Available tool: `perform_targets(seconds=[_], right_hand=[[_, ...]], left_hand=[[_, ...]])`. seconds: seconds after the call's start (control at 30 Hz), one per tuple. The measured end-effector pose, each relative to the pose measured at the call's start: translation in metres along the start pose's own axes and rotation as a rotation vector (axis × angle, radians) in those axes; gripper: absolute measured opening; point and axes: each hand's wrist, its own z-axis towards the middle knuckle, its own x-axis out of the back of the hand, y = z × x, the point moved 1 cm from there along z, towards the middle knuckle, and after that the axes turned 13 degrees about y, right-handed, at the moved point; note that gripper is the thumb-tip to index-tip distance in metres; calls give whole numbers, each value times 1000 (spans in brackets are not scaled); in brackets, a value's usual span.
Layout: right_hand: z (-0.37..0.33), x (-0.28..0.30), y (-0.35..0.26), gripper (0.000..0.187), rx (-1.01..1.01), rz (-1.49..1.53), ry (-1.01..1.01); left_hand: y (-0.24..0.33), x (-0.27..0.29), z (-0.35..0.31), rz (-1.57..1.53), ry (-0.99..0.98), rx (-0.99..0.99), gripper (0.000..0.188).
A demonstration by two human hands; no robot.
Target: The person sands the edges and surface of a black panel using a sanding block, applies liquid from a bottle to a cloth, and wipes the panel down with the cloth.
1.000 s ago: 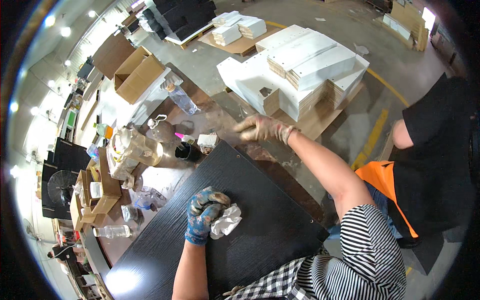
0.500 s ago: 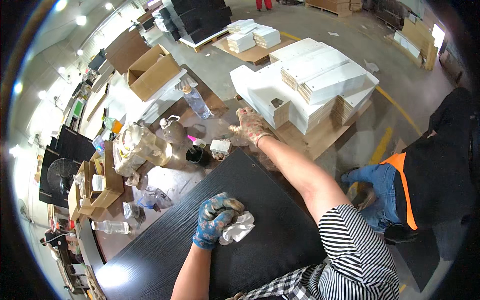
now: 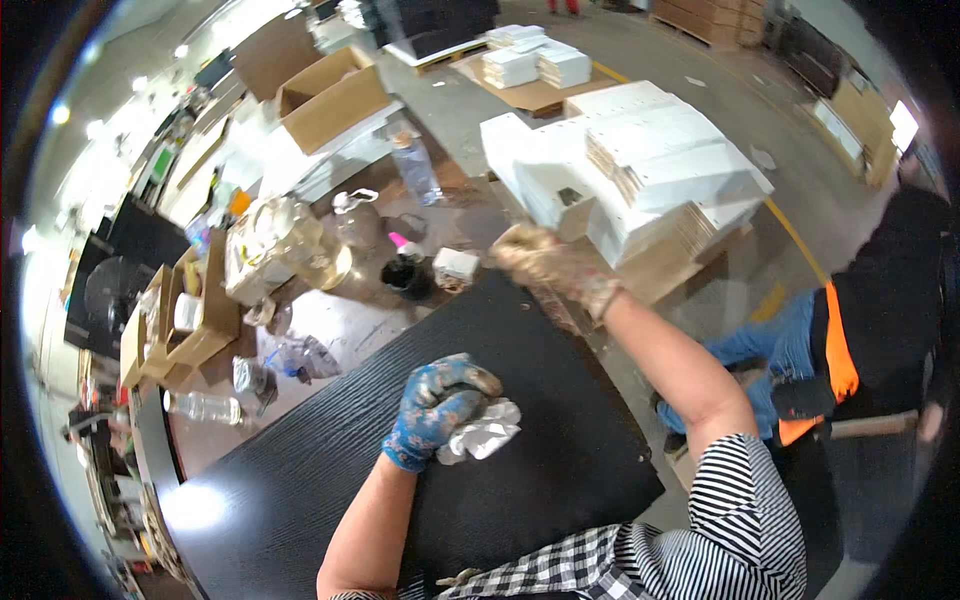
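In front of me lies a black wood-grain panel on the table. My left hand, in a blue patterned glove, is closed around a crumpled white wipe and rests on the panel. My right hand, in a pale, stained glove, is at the panel's far right edge, close to its far corner. Motion smears its fingers, and whether it touches the edge is unclear. Just left of that hand are a small white box and a black cup with a pink-tipped bottle.
Beyond the panel stand a clear bottle, a large jug and an open carton. A cardboard tray and a lying bottle are at the left. White boards are stacked past the right hand. A person bends at the right.
My right hand has moved rightward and nearer, its spread fingers now blurred. The left hand still holds the wipe at nearly the same place. The whole view has shifted slightly.
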Motion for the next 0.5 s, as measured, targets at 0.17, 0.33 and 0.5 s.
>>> perform_targets(seconds=[0.17,0.33,0.5], right_hand=[[-4,-29,24,45,-85,-38,68],[17,-59,29,27,3,36,67],[8,-27,27,29,112,-285,222]], left_hand=[[-22,5,-7,-83,154,-9,17],[-11,17,-10,20,207,-2,19],[-17,-1,2,66,144,-105,16]])
